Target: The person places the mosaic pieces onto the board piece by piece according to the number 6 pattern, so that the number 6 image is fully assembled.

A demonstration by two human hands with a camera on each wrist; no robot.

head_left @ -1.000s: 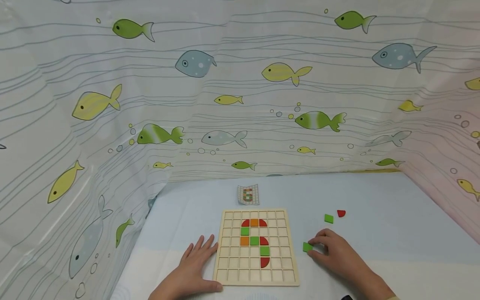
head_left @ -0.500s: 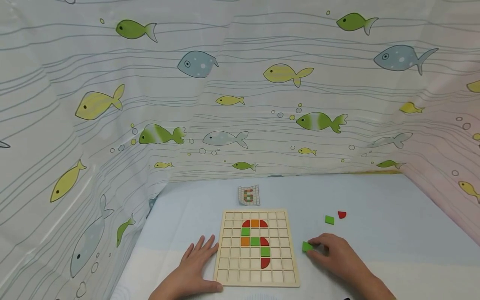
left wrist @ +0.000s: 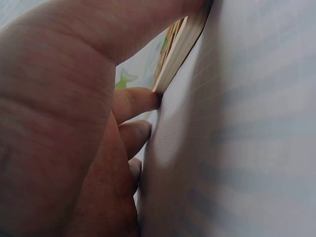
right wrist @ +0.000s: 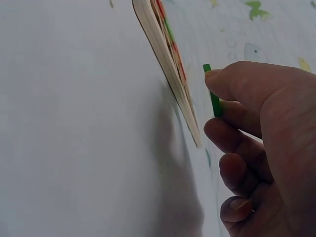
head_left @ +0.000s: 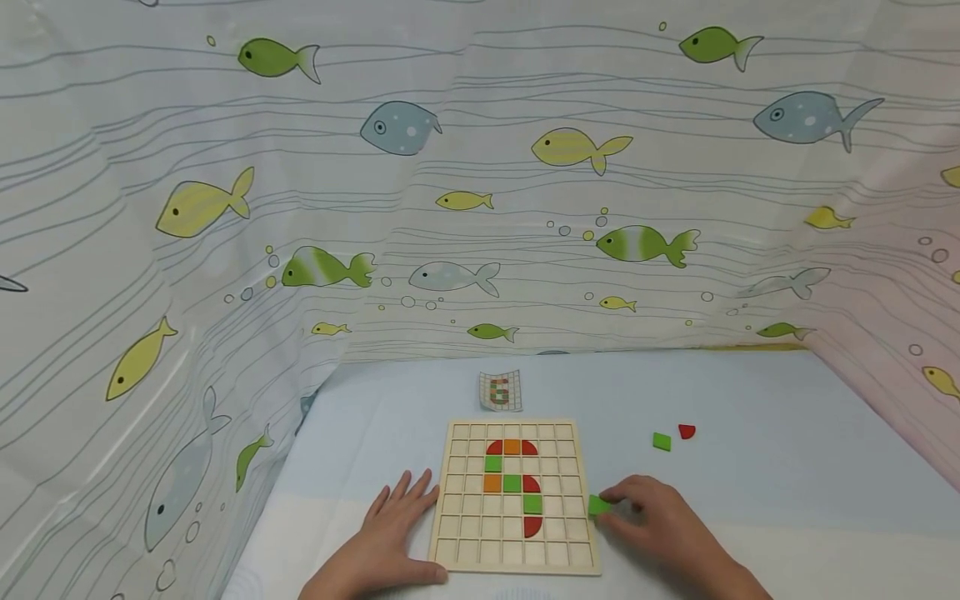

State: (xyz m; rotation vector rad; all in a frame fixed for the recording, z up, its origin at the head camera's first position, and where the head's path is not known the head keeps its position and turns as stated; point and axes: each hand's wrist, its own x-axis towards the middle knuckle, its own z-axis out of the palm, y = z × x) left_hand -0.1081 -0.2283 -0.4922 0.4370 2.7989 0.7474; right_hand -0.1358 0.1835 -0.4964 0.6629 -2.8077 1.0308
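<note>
A square wooden grid board [head_left: 465, 527] lies on the table with red, orange and green tiles set in its cells, forming a curved figure. My left hand [head_left: 386, 533] rests flat at the board's left edge, fingers spread, with the thumb at its lower left corner. In the left wrist view, the thumb and a fingertip reach the board's side [left wrist: 177, 54]. Between thumb and index finger, my right hand [head_left: 656, 521] pinches a green square tile [head_left: 597, 506] at the board's right edge. The right wrist view has this tile [right wrist: 214, 94] edge-on, raised off the table.
A green square tile [head_left: 662, 442] and a red quarter-round tile [head_left: 687, 432] lie right of the board. Behind the board is a small pattern card [head_left: 500, 391] with a coloured figure on a grid. A fish-printed sheet [head_left: 525, 275] walls the back and sides.
My right hand has lifted the green square tile and carried it left to the board's edge. The left hand stays in place. The head view has shifted slightly.
</note>
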